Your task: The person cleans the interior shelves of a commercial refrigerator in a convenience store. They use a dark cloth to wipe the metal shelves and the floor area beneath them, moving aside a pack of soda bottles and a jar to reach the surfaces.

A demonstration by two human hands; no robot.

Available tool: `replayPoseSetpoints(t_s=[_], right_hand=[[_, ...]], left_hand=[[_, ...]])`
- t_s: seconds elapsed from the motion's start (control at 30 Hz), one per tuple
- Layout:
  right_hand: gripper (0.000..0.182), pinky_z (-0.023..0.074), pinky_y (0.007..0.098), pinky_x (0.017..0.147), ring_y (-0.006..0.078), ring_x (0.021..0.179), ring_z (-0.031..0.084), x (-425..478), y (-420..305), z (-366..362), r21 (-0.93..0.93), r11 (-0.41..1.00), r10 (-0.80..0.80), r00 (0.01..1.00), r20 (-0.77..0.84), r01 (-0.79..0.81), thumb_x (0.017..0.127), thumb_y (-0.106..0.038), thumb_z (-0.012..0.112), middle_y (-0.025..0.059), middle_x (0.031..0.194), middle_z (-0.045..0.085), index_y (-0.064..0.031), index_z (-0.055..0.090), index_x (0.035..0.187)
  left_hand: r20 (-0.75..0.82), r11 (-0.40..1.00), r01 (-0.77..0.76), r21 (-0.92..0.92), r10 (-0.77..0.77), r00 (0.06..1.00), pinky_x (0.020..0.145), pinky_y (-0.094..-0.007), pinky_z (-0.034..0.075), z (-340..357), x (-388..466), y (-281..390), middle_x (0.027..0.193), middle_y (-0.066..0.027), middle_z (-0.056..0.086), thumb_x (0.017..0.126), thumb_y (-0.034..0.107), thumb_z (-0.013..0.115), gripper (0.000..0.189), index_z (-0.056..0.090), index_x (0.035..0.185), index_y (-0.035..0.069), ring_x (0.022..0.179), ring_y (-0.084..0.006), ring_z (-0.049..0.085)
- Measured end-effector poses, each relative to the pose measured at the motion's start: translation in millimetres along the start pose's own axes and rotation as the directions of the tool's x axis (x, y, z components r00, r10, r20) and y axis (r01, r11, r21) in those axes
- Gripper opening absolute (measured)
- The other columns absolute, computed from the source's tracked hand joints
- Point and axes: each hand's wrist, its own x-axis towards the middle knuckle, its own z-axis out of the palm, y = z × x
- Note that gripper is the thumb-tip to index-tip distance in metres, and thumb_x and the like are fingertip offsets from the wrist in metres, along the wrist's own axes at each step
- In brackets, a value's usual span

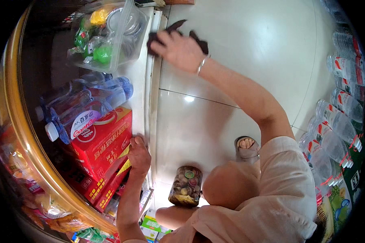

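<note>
My right hand (181, 50), with a silver bracelet at the wrist, is stretched forward over the white shelf's edge and presses on a dark cloth (197, 41) bunched beneath and around its fingers. My left hand (140, 155) grips the near edge of a red printed carton (105, 145) on the shelf. Large clear-blue water bottles (88, 103) lie on their sides just beyond that carton. Farther up, a clear plastic bin (121, 39) holds green and yellow items and round lids. The white shelf edge (150, 100) runs between the goods and the floor.
A clear jar of wrapped items (186, 185) stands on the tiled floor (194, 121) by my knees. Rows of shrink-wrapped water bottles (337, 118) line the right side. A gold-coloured curved rail (33, 152) borders the left, with packaged goods beyond. More flat red boxes (109, 194) lie below the carton.
</note>
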Motion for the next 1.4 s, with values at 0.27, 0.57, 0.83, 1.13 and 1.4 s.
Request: replayPoseSetpoints(t_s=[0.27, 0.57, 0.83, 1.13, 1.4], right_hand=[[0.019, 0.0537, 0.0420, 0.064, 0.0317, 0.087, 0.061, 50.2, 54.8, 1.1, -0.056, 0.950, 0.300, 0.947, -0.116, -0.308, 0.081, -0.014, 0.056, 0.0144, 0.095, 0.057, -0.0103, 0.058, 0.100], [0.028, 0.0467, 0.0297, 0.075, 0.0148, 0.082, 0.058, -27.8, 39.3, 53.1, 0.883, -0.403, 0.851, 0.256, 0.458, -0.240, 0.085, -0.020, 0.060, 0.0067, 0.091, 0.063, 0.0040, 0.062, 0.101], [0.060, 0.0171, 0.0357, 0.113, 0.0342, 0.138, 0.021, 7.4, -28.8, 79.4, 0.914, 0.158, 0.739, 0.658, 0.142, -0.374, 0.080, 0.002, 0.042, 0.0275, 0.145, 0.023, -0.0046, 0.034, 0.139], [0.051, 0.0419, 0.0404, 0.084, 0.0366, 0.094, 0.050, -16.7, -70.4, 87.5, 0.862, 0.313, 0.794, 0.608, -0.008, -0.398, 0.079, 0.005, 0.050, 0.0216, 0.102, 0.048, -0.0077, 0.048, 0.129], [0.040, 0.0450, 0.0422, 0.071, 0.0368, 0.082, 0.053, 2.5, -33.7, 86.5, 0.790, 0.389, 0.786, 0.619, -0.016, -0.474, 0.082, -0.003, 0.051, 0.0215, 0.091, 0.050, -0.0093, 0.055, 0.122]], left_hand=[[0.033, 1.000, 0.016, 0.016, -0.016, 0.999, 0.065, -0.0413, 0.051, -0.3, 4.9, 2.1, 0.096, -0.0183, 0.050, 0.074, 0.002, 0.059, 0.037, 0.041, 0.105, 0.001, 0.082, -0.0352, 0.059], [0.071, 0.995, 0.086, -0.045, -0.083, 0.994, 0.066, -0.0433, 0.052, 0.7, 0.5, 1.6, 0.100, -0.0180, 0.048, 0.073, 0.007, 0.068, 0.041, 0.038, 0.101, 0.003, 0.086, -0.0384, 0.058], [0.122, 0.992, 0.115, -0.041, -0.110, 0.986, 0.065, -0.0455, 0.051, -11.3, 8.0, 11.4, 0.096, -0.0186, 0.049, 0.072, 0.007, 0.068, 0.040, 0.039, 0.098, 0.002, 0.085, -0.0392, 0.057], [0.087, 0.992, 0.016, -0.123, -0.005, 0.996, 0.062, -0.0479, 0.049, -14.1, 7.6, 6.3, 0.092, -0.0202, 0.048, 0.074, 0.007, 0.067, 0.035, 0.038, 0.095, 0.002, 0.079, -0.0417, 0.056], [0.127, 0.996, 0.035, -0.083, -0.024, 0.992, 0.062, -0.0479, 0.048, -12.9, 10.3, 3.9, 0.092, -0.0198, 0.048, 0.074, 0.007, 0.067, 0.036, 0.039, 0.094, 0.002, 0.079, -0.0409, 0.056]])
